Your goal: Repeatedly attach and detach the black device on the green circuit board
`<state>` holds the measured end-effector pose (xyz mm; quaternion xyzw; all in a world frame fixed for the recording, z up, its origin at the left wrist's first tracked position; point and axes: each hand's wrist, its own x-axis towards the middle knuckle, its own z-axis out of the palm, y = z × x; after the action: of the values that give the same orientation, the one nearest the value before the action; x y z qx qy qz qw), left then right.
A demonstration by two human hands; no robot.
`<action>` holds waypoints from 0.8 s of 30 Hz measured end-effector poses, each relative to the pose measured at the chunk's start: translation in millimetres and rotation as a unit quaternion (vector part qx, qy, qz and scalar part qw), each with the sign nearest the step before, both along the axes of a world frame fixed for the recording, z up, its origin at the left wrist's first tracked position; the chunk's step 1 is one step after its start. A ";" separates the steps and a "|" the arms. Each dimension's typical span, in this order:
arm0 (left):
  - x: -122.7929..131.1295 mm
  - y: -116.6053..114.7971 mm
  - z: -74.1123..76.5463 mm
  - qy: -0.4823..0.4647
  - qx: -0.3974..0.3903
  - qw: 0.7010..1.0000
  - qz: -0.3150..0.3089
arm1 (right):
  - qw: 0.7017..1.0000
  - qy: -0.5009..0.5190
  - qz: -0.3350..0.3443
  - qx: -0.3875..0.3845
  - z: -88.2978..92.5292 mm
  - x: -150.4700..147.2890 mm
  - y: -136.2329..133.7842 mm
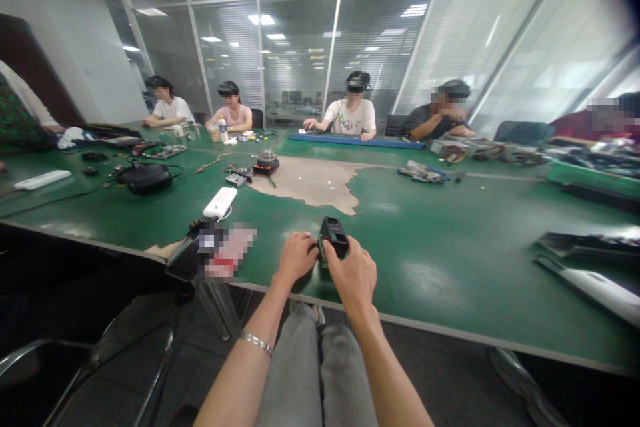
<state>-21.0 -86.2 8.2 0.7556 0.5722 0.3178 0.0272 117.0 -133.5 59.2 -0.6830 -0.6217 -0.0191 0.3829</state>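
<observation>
A black box-shaped device (334, 232) with openings in its top stands near the front edge of the green table (425, 267). Some green circuit board shows low on its left side. My right hand (353, 273) is wrapped round the device from the right, its thumb on the near face. On the device's left is my left hand (299, 257), its fingers bent and together near the lower left side. The fingertips of that hand are partly hidden, and what they hold, if anything, cannot be made out.
Left of my hands lie a white power bank (220, 203), a dark phone-like slab (184, 259) and a black pouch (146, 177). Farther back is a round-topped part (267, 161). Gloves (424, 172) and a green basket (590, 177) are at right. Several people sit opposite.
</observation>
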 end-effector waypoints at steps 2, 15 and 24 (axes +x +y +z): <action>-0.3 0.5 -0.8 -0.004 0.001 1.000 0.001 | 1.000 -0.014 0.002 -0.007 -0.9 -3.8 -0.8; -2.0 4.4 -3.6 -0.064 -0.003 0.998 0.012 | 0.999 -0.035 0.019 -0.003 -12.8 -6.0 -7.1; -1.2 6.6 -4.2 -0.060 -0.005 0.998 0.008 | 0.999 -0.031 0.036 -0.011 -23.3 -4.2 -11.8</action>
<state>-22.2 -79.5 4.0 0.7306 0.5769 0.3599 0.0626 112.8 -145.4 35.9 -0.6634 -0.6576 -0.0196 0.3565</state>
